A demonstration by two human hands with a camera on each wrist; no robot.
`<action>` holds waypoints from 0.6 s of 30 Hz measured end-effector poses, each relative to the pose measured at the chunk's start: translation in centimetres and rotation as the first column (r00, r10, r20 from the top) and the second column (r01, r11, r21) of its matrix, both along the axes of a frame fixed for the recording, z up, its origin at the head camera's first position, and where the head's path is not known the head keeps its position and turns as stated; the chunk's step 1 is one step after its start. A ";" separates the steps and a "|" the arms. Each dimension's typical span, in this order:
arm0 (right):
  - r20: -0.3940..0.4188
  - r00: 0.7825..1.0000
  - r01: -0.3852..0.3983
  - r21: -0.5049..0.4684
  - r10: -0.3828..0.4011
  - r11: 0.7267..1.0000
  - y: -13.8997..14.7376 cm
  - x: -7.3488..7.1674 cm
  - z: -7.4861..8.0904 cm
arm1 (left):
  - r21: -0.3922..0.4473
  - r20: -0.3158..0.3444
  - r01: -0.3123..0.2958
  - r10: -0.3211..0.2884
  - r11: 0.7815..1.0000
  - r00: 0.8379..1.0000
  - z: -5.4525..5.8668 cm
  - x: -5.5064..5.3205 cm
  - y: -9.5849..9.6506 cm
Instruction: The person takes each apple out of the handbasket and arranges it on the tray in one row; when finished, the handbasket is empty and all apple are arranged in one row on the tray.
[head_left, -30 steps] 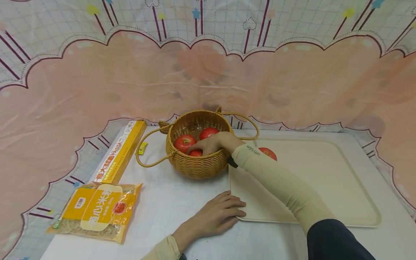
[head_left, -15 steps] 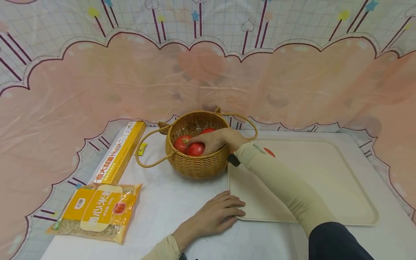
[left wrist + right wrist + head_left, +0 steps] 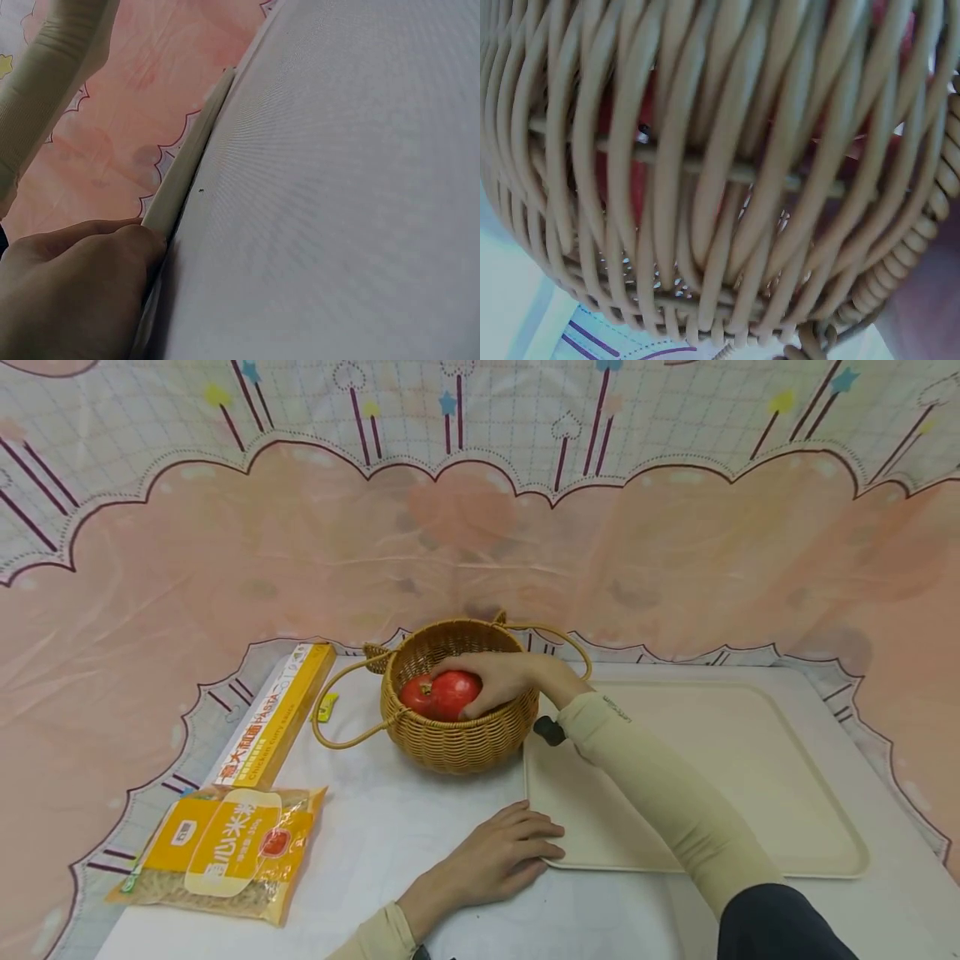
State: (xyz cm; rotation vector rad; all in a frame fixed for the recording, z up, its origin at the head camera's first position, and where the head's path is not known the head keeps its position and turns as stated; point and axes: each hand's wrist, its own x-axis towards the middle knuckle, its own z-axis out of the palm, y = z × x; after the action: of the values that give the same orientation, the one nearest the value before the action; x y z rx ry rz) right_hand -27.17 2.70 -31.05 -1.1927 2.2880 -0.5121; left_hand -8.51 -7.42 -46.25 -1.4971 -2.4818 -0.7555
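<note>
A round wicker basket (image 3: 457, 752) with two loop handles stands at the middle of the table. My right hand (image 3: 498, 681) reaches over its rim and holds a glossy round red fruit (image 3: 456, 695), thumb on the near side and fingers over the far side. Another red fruit (image 3: 416, 695) lies beside it in the basket. My left hand (image 3: 498, 853) rests on the near left corner of the cream tray (image 3: 720, 777), fingers extended over its edge. In the right wrist view the basket's weave (image 3: 727, 165) hides most of the red fruit behind it.
A yellow-and-white pasta box (image 3: 277, 714) lies on the left, with a yellow noodle bag (image 3: 221, 852) at its near end. A small yellow packet (image 3: 326, 707) sits by the basket's left handle. A patterned cloth (image 3: 322, 568) hangs behind the table.
My right hand has closed round a red fruit in the basket and raised it slightly. The red fruit seen earlier on the tray is now hidden behind my right sleeve. My left hand stays put.
</note>
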 end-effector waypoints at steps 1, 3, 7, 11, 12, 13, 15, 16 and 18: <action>-0.012 1.000 0.007 -0.007 -0.008 1.000 0.1 0.1 0.0 | -0.003 -0.008 0.000 0.000 1.000 1.000 0.0 0.0 0.0; -0.028 0.999 0.022 -0.028 -0.023 0.999 0.4 0.2 0.2 | -0.005 -0.004 0.000 0.000 1.000 1.000 0.0 0.0 0.0; -0.049 0.998 0.045 -0.075 -0.049 0.996 1.1 0.3 0.3 | -0.007 0.002 -0.003 0.003 1.000 1.000 0.1 0.0 0.0; -0.032 0.997 0.059 -0.145 -0.065 0.988 1.9 0.5 0.2 | -0.007 0.001 -0.001 0.001 1.000 1.000 0.2 0.0 -0.1; -0.029 0.997 0.060 -0.163 -0.065 0.985 2.0 0.6 0.2 | -0.007 0.000 0.000 0.000 1.000 1.000 0.2 0.0 0.0; -0.028 0.998 0.058 -0.182 -0.064 0.982 2.2 0.6 0.2 | -0.007 -0.010 0.000 0.000 1.000 1.000 0.2 0.0 0.0; -0.040 0.997 0.050 -0.213 -0.060 0.976 2.5 0.8 0.2 | -0.007 -0.013 -0.001 0.001 1.000 1.000 0.2 0.0 0.0; -0.042 0.997 0.051 -0.226 -0.062 0.973 2.6 0.9 0.2 | -0.008 -0.012 -0.002 0.002 1.000 1.000 0.2 0.0 0.0; -0.033 0.996 0.068 -0.251 -0.078 0.966 3.0 1.1 0.2 | -0.011 0.008 0.000 0.000 1.000 1.000 0.2 0.0 0.0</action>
State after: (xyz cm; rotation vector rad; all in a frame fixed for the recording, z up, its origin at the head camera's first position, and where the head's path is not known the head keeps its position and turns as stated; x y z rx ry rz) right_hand -26.12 5.70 -30.85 -1.2487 2.3630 -0.8309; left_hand -8.47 -7.40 -46.05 -1.5004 -2.4960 -0.7501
